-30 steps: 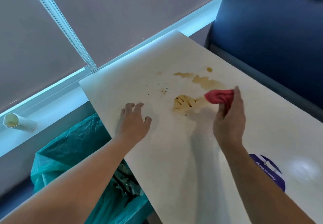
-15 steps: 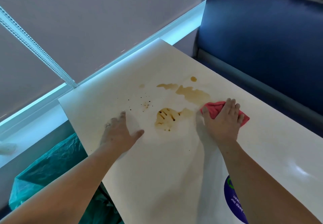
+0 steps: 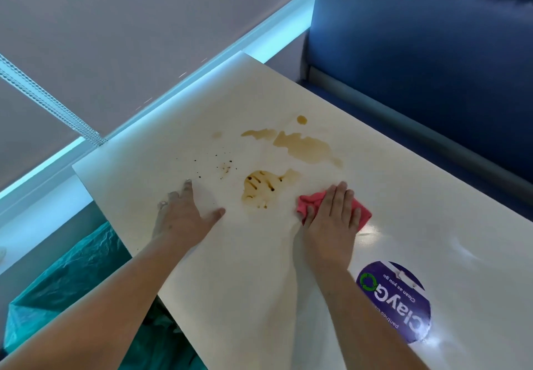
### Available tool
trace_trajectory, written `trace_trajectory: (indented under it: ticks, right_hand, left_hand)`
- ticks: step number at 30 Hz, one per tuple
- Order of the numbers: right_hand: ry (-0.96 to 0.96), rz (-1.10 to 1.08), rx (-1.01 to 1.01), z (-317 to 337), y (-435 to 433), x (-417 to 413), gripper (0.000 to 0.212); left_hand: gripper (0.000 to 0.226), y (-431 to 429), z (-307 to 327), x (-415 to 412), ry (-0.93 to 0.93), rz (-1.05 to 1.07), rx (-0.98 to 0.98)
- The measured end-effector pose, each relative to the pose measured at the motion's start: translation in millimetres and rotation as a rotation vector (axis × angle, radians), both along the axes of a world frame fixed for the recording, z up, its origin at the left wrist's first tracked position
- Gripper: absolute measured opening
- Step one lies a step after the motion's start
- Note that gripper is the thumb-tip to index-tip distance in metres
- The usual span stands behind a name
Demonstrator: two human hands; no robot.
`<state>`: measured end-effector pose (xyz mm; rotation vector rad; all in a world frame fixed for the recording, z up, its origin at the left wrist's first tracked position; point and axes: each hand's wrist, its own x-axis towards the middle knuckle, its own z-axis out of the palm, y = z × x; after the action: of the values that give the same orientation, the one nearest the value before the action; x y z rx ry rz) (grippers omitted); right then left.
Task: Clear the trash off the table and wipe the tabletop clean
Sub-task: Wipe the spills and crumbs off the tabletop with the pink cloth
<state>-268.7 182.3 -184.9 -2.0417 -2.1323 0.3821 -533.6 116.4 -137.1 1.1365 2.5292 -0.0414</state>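
Pale roller blind (image 3: 129,23) fills the far side of the view, with a beaded chain (image 3: 49,104) hanging across it down to a bright strip of window at the sill. On the right stands a dark blue padded seat back (image 3: 418,38).

Between them lies a white worktop (image 3: 259,268), seen from above. Brown liquid marks it near the middle: a long ragged spill (image 3: 302,146) on the far side, a small round drop (image 3: 302,120) just beyond that, and a rounder smeared puddle (image 3: 259,188) nearer the person. Dark specks (image 3: 219,165) are scattered to the left of the puddle.

A pink cloth (image 3: 364,214) lies on the worktop just to the right of the smeared puddle, apart from it. The right hand (image 3: 331,219) rests flat on top of the cloth, fingers straight and close together, pressing it down; pink shows on both sides of the hand. The left hand (image 3: 184,216) lies palm down on the bare worktop near its left edge, fingers spread and straight, holding nothing.

Below that left edge sits a teal plastic bag (image 3: 72,277), its crumpled mouth partly hidden by the left forearm. Near the right forearm, a round purple sticker (image 3: 395,300) on the worktop reads "ClayGo" and "Clean as you go".
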Motion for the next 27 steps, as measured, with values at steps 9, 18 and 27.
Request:
trace_trajectory:
  ticks: [9,18,27]
  right_hand:
    - [0.003,0.015,-0.012,0.7,11.0,24.0,0.065]
    - [0.026,-0.156,-0.183,24.9,97.9,31.5,0.073]
    - [-0.019,-0.315,0.003,6.0,103.1,11.7,0.075]
  left_hand:
    - [0.081,18.1,14.2,0.7,0.037,0.032,0.103]
    - [0.073,109.3,13.0,-28.5,-0.011,-0.345,0.192]
    - [0.074,174.3,-1.4,-57.8,0.066,-0.434,-0.096]
